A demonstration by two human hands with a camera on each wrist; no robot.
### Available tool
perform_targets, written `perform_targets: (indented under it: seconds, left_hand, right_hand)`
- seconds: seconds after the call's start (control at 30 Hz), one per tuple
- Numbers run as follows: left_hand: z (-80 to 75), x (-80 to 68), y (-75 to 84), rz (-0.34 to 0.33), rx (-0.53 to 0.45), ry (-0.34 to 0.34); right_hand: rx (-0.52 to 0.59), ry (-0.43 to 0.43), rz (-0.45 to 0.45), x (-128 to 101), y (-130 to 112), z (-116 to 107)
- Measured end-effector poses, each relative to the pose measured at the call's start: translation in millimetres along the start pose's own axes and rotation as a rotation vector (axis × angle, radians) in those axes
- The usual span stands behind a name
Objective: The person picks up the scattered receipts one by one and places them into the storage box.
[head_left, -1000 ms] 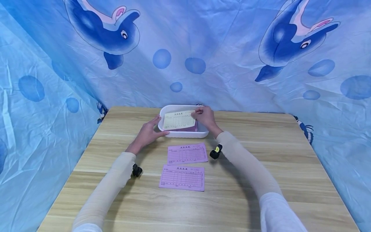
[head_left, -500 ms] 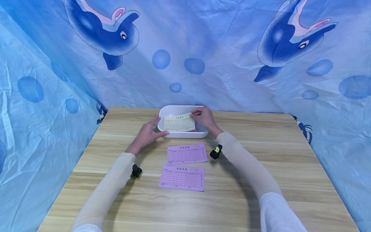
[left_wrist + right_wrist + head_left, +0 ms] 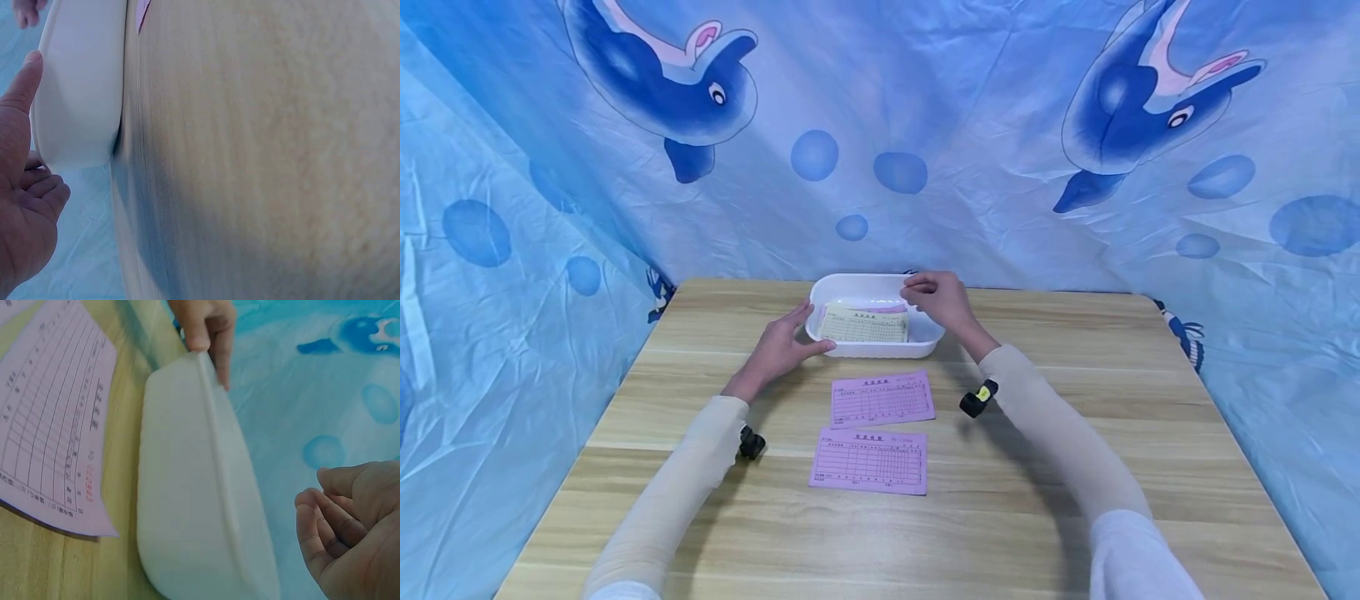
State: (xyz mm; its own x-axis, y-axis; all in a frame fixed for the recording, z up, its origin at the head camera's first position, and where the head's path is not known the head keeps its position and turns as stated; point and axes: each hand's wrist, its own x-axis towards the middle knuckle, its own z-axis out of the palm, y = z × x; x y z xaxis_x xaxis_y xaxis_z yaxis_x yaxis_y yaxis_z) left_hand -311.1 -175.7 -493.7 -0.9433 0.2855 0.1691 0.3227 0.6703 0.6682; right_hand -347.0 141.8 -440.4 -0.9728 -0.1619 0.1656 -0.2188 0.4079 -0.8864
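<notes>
A white tray (image 3: 925, 340) stands at the far middle of the wooden table (image 3: 1075, 400). Inside it a yellow printed slip (image 3: 865, 327) lies flat on a pink one (image 3: 891, 308). My left hand (image 3: 797, 333) rests against the tray's left end, thumb along the front corner; the left wrist view shows the thumb (image 3: 22, 81) straight against the tray wall (image 3: 81, 94). Just above the tray's right rim my right hand (image 3: 925, 292) hovers with loosely curled fingers (image 3: 325, 519), holding nothing.
Two pink printed slips lie on the table nearer me, one (image 3: 882, 398) just in front of the tray and another (image 3: 868, 460) closer still. Blue dolphin-print cloth (image 3: 880, 125) hangs behind and along both sides of the table.
My right hand has let go of the yellow slip, which has dropped flat into the tray. That hand has lifted slightly to the right. The left hand stays at the tray.
</notes>
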Motion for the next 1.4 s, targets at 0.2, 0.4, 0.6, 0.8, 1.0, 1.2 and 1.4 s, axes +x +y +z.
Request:
perform_targets:
  seconds: [0.2, 0.4, 0.6, 0.8, 1.0, 1.2, 1.4]
  left_hand:
    - [-0.1, -0.9, 1.3, -0.008, 0.004, -0.001]
    - [0.2, -0.5, 1.1, -0.01, 0.012, -0.004]
    - [0.6, -1.0, 0.6, -0.015, 0.006, -0.004]
    - [1.1, -0.3, 0.6, -0.016, -0.001, -0.012]
    - [0.2, 0.4, -0.4, -0.014, 0.007, -0.005]
    - [1.2, 0.5, -1.1, -0.012, -0.01, 0.0]
    - [1.9, 0.7, -2.6, -0.015, -0.005, 0.0]
  right_hand:
    - [-0.012, -0.025, -0.048, -20, -12, -10]
    - [0.004, -0.043, -0.07, -38, -13, -15]
    - [-0.005, -0.038, -0.1, -56, -11, -17]
    - [-0.005, -0.021, -0.112, -72, -3, -15]
    - [0.013, -0.042, -0.11, -87, 10, -9]
    - [0.026, -0.058, -0.087, -99, 20, -7]
    - [0.006, -0.085, -0.029, -106, 31, -7]
